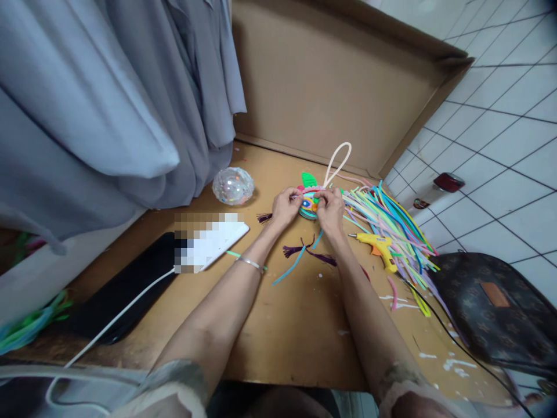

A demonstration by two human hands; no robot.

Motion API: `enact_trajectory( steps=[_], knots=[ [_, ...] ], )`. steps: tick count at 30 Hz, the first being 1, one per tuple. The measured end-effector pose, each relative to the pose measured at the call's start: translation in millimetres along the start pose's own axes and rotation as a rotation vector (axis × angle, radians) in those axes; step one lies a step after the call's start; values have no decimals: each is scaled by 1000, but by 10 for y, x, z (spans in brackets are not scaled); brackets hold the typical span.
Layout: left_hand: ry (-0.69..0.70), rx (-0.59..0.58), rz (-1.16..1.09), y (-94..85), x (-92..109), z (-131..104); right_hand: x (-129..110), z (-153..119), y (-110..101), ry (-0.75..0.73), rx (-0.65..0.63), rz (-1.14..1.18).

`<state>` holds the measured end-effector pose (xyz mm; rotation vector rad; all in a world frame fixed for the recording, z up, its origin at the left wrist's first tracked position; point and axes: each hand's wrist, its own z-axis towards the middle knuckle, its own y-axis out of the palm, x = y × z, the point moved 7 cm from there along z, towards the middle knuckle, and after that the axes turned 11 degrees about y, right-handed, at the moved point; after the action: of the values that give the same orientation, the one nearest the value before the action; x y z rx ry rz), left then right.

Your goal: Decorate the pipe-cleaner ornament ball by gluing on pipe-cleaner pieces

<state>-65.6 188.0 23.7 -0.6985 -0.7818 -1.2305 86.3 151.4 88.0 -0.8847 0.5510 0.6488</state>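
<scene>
A colourful round craft ornament lies on the table with both hands on it. Its front has a blue eye-like shape and an orange spot; a green leaf and a white loop stick up behind. My left hand is closed, its fingertips pinching the ornament's left side. On the other side my right hand is closed too, thumb and finger pressed at a small green part. Exactly what sits between the fingertips is partly hidden. Dark purple tassels and a blue pipe cleaner lie nearer me.
Many pipe cleaners spread at the right, with a yellow glue gun on them. A brown patterned bag stands beyond. Left are a clear bowl, a white device on a black pad, and a grey curtain.
</scene>
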Motion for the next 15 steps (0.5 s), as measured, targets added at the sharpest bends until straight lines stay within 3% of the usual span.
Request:
enact_trajectory(
  steps=[7,15],
  knots=[
    [-60,-14,-1,0,-4,8,7,2,8,19,-5,7],
    [-30,-24,13,-19,49,12,54,44,-18,-5,9,49]
  ],
)
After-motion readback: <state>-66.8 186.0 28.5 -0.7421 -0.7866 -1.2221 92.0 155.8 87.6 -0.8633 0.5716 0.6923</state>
